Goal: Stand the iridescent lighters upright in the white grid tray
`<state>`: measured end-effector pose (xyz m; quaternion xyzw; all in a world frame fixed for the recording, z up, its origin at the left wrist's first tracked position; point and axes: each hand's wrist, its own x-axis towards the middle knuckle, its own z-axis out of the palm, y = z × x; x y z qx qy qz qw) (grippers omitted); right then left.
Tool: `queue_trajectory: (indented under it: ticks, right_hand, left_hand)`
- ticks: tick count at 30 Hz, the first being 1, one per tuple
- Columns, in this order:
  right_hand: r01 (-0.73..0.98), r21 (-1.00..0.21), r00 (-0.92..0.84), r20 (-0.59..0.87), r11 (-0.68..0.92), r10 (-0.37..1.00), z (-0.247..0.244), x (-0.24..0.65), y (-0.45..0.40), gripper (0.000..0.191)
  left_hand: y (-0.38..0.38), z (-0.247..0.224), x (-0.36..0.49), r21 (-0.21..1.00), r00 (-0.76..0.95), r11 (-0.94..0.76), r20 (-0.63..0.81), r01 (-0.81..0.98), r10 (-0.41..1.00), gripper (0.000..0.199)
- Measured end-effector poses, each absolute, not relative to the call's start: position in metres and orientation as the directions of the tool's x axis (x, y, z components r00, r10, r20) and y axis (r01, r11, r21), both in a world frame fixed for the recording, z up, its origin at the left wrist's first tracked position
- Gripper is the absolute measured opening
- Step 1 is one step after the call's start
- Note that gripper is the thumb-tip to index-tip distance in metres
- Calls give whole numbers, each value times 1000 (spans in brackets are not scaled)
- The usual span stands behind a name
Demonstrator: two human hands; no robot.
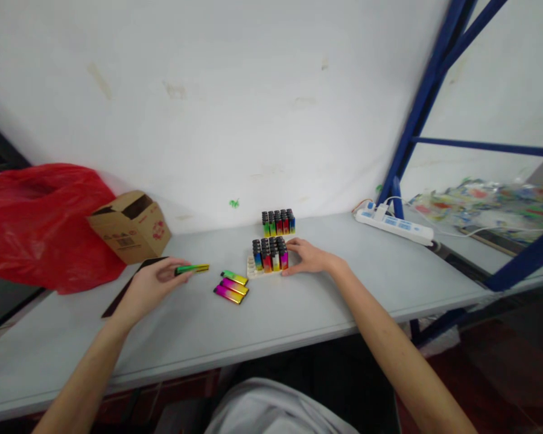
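Observation:
My left hand (156, 283) pinches a green and yellow lighter (192, 269) above the table's left part. Several upright lighters (271, 255) with black tops stand in a white rack (265, 275), whose left end shows bare slots. My right hand (308, 258) is at the rack's right end, thumb and fingers around its corner and the rightmost lighters. Between my hands, a green and yellow lighter (234, 278) and two pink and yellow lighters (228, 294) lie flat. Behind the rack stands a second group of upright lighters (279, 223).
An open cardboard box (133, 229) and a red plastic bag (49, 223) are at the left, by a dark flat piece (117, 299). A white power strip (393, 224) with cables lies at the right beside a blue metal frame (414, 120). The wall is behind.

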<state>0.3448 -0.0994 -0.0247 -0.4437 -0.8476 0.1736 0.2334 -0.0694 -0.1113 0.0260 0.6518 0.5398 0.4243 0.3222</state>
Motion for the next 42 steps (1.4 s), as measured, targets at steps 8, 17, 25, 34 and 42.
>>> queue_trajectory:
  ticks: [8,17,25,34,42]
  right_hand:
    - [674,-475,-513,250,566,821,-24,346,-101,78]
    - [683,-477,-507,236,553,829,-23,345,-101,78]
    - [672,-479,-521,235,565,820,-23,346,-101,78]
    - [686,-485,-505,220,543,835,-24,347,-102,80]
    - [702,-471,-508,193,534,839,-20,345,-104,81]
  left_hand:
    - [-80,43,-15,978,59,-167,175,-124,983,29]
    - [-85,28,50,970,490,129,-11,-208,872,33]
    - [-97,10,62,947,519,251,-114,-202,847,37]
    - [-101,13,59,934,517,275,-122,-230,847,30]
    - [-103,11,59,937,526,280,-134,-209,840,25]
